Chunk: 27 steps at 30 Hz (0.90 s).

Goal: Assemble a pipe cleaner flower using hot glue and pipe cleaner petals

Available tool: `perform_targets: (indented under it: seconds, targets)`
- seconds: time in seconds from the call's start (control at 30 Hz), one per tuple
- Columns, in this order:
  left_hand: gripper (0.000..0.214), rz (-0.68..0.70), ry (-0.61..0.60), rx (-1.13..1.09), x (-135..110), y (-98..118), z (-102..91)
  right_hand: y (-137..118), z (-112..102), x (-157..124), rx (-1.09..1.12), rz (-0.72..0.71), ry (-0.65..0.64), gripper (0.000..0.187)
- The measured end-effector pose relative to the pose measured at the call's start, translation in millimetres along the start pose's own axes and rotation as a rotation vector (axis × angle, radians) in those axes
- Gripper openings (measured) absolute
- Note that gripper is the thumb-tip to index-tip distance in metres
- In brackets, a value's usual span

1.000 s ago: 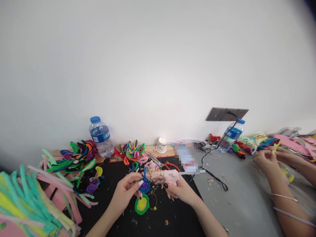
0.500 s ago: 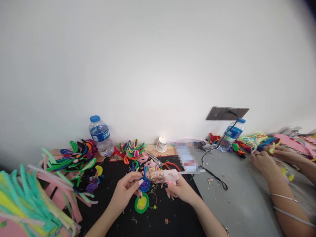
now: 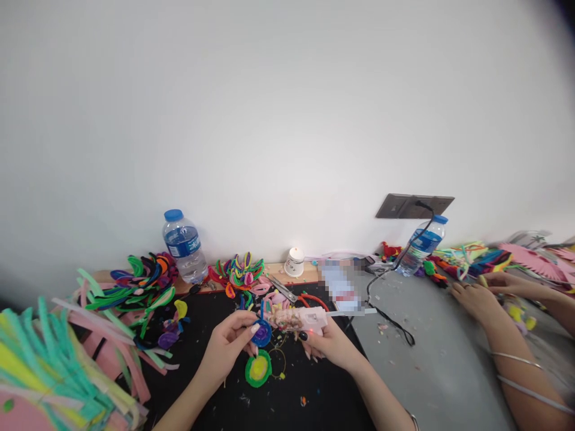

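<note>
Movement since half a second ago is mostly off to our right: a co-worker's nearer hand (image 3: 471,299) has slid further left and lower over the grey tabletop (image 3: 417,359), the fingers more stretched out. On this side hardly anything has changed; the pink glue gun (image 3: 312,320) and the blue disc (image 3: 261,333) have only edged a touch, and the green-rimmed disc (image 3: 258,369) with its yellow middle is about where it was.

From where I stand, the glue gun is above the black mat (image 3: 269,413), its long axis running side to side and nearly level. The nozzle end points to the person's left, toward the blue disc; whether it touches, I can't tell. Out of the back, to the right, sticks a pale glue stick (image 3: 353,312), carrying on roughly the same line.

The right hand (image 3: 331,346) is curled round the gun's grip, dark-nailed thumb near a small red light. The left hand (image 3: 228,342) pinches the blue disc between thumb and finger, a blue stem rising from its top. Below those fingertips sits the green-rimmed disc, beside a thin wire hoop (image 3: 284,362); whether the lower fingers hold it is unclear
</note>
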State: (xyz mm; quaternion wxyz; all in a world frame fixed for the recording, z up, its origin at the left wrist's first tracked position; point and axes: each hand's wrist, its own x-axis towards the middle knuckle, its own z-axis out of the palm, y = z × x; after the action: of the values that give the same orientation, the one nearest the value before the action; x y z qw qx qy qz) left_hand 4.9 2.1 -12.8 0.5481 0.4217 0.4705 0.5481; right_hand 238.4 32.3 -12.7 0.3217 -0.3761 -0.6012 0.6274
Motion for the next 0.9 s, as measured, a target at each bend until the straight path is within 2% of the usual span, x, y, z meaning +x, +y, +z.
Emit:
perform_targets:
  seconds: [0.33, 0.6, 0.9]
  targets:
    - [0.023, 0.008, 0.001, -0.028, -0.6, -3.6, -1.9, 7.7, -3.4, 3.0, 0.023, -0.013, -0.029, 0.039]
    - [0.023, 0.008, -0.021, -0.020, -0.8, -3.8, 0.0, 7.1, -1.2, 2.9, 0.010, 0.000, -0.025, 0.033]
    - [0.023, 0.000, -0.033, -0.028, 0.4, -6.7, 0.4, 5.2, 0.2, 2.9, 0.007, 0.022, -0.024, 0.035]
